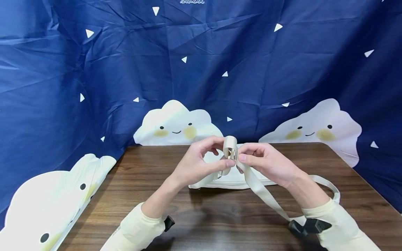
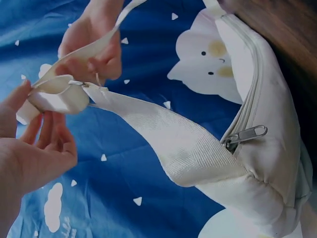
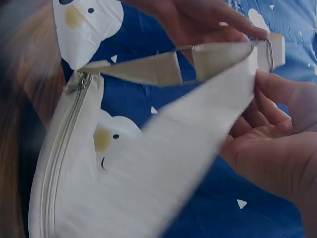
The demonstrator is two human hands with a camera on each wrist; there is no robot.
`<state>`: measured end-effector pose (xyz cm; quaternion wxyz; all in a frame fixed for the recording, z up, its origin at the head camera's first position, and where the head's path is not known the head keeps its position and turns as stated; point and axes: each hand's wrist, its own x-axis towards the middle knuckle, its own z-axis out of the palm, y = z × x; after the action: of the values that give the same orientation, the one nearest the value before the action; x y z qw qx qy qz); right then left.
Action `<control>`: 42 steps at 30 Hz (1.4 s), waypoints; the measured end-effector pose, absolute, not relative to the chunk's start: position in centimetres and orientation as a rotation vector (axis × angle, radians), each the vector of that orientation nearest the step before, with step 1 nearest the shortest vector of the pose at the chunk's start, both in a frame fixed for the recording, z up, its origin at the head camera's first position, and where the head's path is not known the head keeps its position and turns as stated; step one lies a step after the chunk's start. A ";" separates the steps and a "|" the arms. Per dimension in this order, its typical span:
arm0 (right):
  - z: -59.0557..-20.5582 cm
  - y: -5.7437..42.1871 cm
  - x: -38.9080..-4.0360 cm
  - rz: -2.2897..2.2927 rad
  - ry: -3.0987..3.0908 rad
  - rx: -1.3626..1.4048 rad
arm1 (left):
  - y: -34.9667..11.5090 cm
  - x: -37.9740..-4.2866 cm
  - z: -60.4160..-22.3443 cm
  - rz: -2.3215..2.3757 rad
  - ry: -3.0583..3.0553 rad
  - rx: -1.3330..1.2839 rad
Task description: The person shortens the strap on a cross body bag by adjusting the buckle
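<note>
A cream webbing strap (image 1: pixel 263 196) is raised in front of me, joined to a cream zippered bag (image 2: pixel 280 106) behind it. My left hand (image 1: pixel 201 159) holds a folded loop of the strap, thumb below and fingers above, beside a silver metal slider (image 1: pixel 232 153). On the other side of the slider, my right hand (image 1: pixel 271 162) pinches the strap between thumb and fingers. In the right wrist view, a rectangular metal ring (image 3: pixel 185 48) links another strap section to the bag's end. A metal zipper pull (image 2: pixel 252 134) hangs at the bag's corner.
The bag rests on a dark wood-grain table (image 1: pixel 150 177). Part of the strap (image 1: pixel 329 184) curves around my right forearm. A blue curtain (image 1: pixel 201 80) with white clouds and triangles hangs behind the table. Black wrist cameras sit on both sleeves.
</note>
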<state>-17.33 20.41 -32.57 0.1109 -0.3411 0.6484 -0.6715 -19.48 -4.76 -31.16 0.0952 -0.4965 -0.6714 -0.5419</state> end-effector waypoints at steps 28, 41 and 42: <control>-32.3 20.0 -16.5 -2.039 1.752 -0.894 | -4.1 -19.4 -31.5 -1.104 -1.968 -1.476; -31.5 20.1 -16.3 -2.185 1.731 -0.770 | -4.3 -19.7 -31.6 -0.985 -1.909 -1.495; -31.4 20.3 -16.3 -2.199 1.713 -0.781 | -4.3 -19.7 -31.6 -0.981 -1.912 -1.488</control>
<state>-16.31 20.26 -31.43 0.1232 -0.2678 0.5874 -0.7537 -19.72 -4.29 -31.60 0.2606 -0.5497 -0.7062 -0.3624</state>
